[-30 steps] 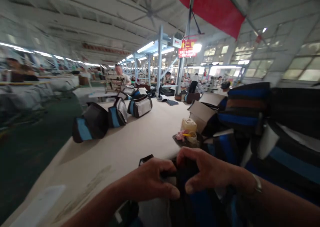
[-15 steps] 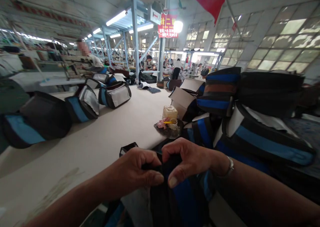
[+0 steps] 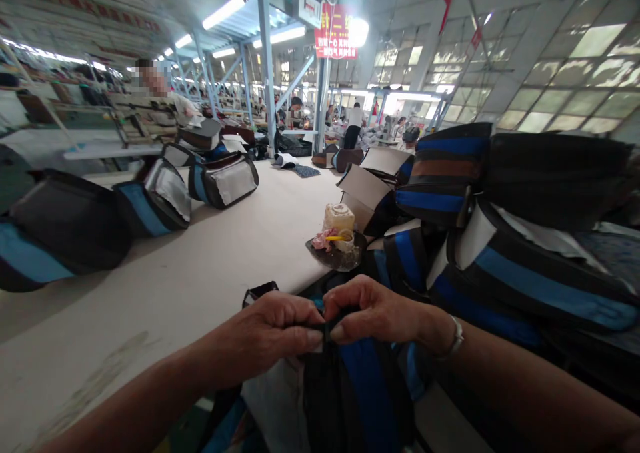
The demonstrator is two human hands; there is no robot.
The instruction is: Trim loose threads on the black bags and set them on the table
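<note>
A black fabric bag piece with a bright blue stripe hangs at the table's near edge, a pale lining showing on its left side. My left hand pinches its top edge between thumb and forefinger. Close beside it, my right hand pinches the same edge, the two thumb tips almost meeting. A bracelet circles my right wrist. Whether a zip or plain seam runs between my fingers is too dark to tell. Just beyond the hands, a dark dish holds a yellowish block, a pinkish scrap and a small yellow stick.
The pale worktable stretches forward. On its left stand several black-and-blue bag pieces. Stacked bag pieces crowd the right side. A blue post rises at the far end. A person sits at the back left; others work farther off.
My thumbs have moved up and drawn in, pinching the bag's edge more tightly. The bag's top edge now shows between my fingertips. The view has shifted slightly.
</note>
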